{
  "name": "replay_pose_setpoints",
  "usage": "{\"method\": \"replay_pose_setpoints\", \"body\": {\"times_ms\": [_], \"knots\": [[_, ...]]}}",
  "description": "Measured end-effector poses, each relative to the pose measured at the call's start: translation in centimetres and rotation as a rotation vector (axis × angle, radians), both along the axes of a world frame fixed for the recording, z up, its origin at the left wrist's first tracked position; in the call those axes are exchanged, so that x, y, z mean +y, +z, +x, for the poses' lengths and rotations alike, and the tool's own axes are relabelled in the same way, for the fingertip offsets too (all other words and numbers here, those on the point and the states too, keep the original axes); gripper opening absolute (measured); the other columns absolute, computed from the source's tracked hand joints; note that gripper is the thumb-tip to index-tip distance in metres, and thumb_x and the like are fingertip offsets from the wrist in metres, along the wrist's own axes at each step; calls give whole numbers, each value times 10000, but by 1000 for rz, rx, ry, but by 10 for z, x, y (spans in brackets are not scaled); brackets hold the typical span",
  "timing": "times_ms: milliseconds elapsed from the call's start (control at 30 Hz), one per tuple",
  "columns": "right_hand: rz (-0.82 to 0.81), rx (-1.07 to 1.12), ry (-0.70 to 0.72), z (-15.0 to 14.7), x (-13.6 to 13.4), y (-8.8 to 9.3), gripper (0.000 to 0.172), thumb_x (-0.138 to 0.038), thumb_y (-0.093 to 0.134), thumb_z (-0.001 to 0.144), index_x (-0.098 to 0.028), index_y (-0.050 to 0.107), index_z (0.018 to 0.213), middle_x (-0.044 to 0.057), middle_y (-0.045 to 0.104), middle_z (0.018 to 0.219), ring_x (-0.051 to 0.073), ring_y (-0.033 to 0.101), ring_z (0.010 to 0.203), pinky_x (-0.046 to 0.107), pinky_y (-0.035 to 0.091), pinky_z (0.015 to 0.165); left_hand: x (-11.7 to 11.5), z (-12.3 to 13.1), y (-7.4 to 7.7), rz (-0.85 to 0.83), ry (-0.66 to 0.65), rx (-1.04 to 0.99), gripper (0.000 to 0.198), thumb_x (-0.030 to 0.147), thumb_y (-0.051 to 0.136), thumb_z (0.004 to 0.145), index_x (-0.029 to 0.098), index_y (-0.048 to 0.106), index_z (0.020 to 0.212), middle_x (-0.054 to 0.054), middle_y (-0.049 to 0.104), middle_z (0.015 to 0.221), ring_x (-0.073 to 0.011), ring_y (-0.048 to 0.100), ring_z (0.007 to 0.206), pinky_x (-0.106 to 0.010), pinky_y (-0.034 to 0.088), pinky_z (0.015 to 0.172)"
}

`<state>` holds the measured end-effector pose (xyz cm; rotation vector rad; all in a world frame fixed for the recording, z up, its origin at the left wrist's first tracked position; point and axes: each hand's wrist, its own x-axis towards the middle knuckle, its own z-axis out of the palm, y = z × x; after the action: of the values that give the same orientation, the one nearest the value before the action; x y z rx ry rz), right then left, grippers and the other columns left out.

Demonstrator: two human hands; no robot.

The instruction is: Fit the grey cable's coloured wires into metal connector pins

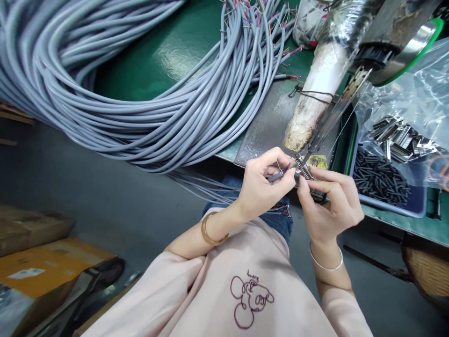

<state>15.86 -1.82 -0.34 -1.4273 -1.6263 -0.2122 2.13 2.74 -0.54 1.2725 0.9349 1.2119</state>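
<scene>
My left hand (264, 180) is closed on the end of a grey cable (275, 177), pinching its thin coloured wires (293, 165). Close beside it, my right hand (328, 199) grips a small metal connector (307, 172) with a row of contacts between thumb and fingers. The wires meet the connector under the tip of a soldering iron (315, 135), which slants down from above. Whether each wire touches a contact is too small to tell. A white, scorched extraction tube (308, 103) ends just above my hands.
A large bundle of grey cables (147, 117) with stripped ends curves over the green table (168, 61). To the right, a blue tray (417, 201) holds black sleeves (379, 175) and loose metal connectors (400, 135) in plastic. Several finished-looking cable ends with a connector (287, 211) lie across my lap.
</scene>
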Motion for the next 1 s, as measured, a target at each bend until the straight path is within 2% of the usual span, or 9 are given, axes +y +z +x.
{"method": "replay_pose_setpoints", "body": {"times_ms": [133, 333, 500, 567, 700, 767, 833, 900, 1000], "knots": [[18, -52, 4, 1, -3, -2, 190, -130, 811, 788, -233, 662, 845, -3, 779, 981, 134, 747, 824, 244, 599, 741, 2, -2, 2, -29, -14, 14, 145, 158, 668, 828, 175, 553, 742, 5, 617, 766, -49, 480, 566, -182, 396, 514], [33, -162, 32, 5, -10, -10, 214, -129, 808, 793, -224, 623, 842, -1, 795, 986, 119, 758, 804, 208, 593, 727, 1, -5, -5, -127, -99, 37, 183, 195, 663, 834, 168, 519, 726, -13, 624, 776, -59, 505, 603, -174, 401, 518], [71, -155, 16, 5, -14, -7, 229, -110, 818, 777, -220, 630, 847, -1, 801, 961, 121, 762, 783, 205, 600, 720, -5, -8, -4, -169, -123, 2, 119, 214, 700, 828, 162, 594, 816, 17, 589, 716, -41, 489, 557, -161, 395, 506], [16, -68, 9, 4, -17, -4, 212, -102, 798, 790, -221, 629, 836, -11, 795, 930, 123, 761, 781, 207, 598, 695, -6, -11, -1, -238, -171, -63, 162, 219, 728, 804, 160, 629, 917, 35, 593, 684, -33, 487, 518, -152, 401, 491], [-286, 305, 31, 6, -24, 3, 119, -165, 725, 873, -212, 622, 836, -4, 774, 918, 134, 757, 775, 235, 617, 663, -7, -19, 3, -437, -359, -225, 208, 243, 725, 785, 143, 661, 956, 24, 658, 654, -33, 494, 439, -150, 405, 425], [-258, 389, -11, 9, -28, 7, 47, -207, 678, 918, -206, 640, 890, -1, 767, 889, 120, 726, 658, 230, 582, 567, -8, -20, 5, -482, -390, -245, 164, 224, 716, 780, 130, 675, 909, 8, 680, 645, -41, 522, 447, -147, 425, 426], [-121, 309, -79, 14, -32, 12, 36, -211, 651, 939, -213, 683, 956, -23, 738, 778, 98, 660, 542, 216, 498, 484, -10, -19, 7, -496, -381, -220, 142, 174, 717, 756, 118, 692, 883, -2, 692, 644, -43, 543, 466, -144, 455, 452], [-47, 89, -105, 17, -33, 18, 144, -207, 692, 916, -249, 727, 1049, -54, 679, 660, 76, 578, 477, 220, 436, 476, -12, -18, 8, -499, -384, -200, 173, 125, 718, 727, 110, 711, 899, -6, 702, 658, -42, 555, 483, -143, 477, 476], [-101, -280, -8, 20, -29, 24, 397, -211, 771, 862, -292, 693, 1243, -72, 647, 622, 68, 507, 473, 236, 421, 534, -15, -16, 5, -469, -393, -207, 213, 93, 733, 703, 111, 721, 915, 9, 680, 640, -46, 565, 503, -148, 496, 508]]}}
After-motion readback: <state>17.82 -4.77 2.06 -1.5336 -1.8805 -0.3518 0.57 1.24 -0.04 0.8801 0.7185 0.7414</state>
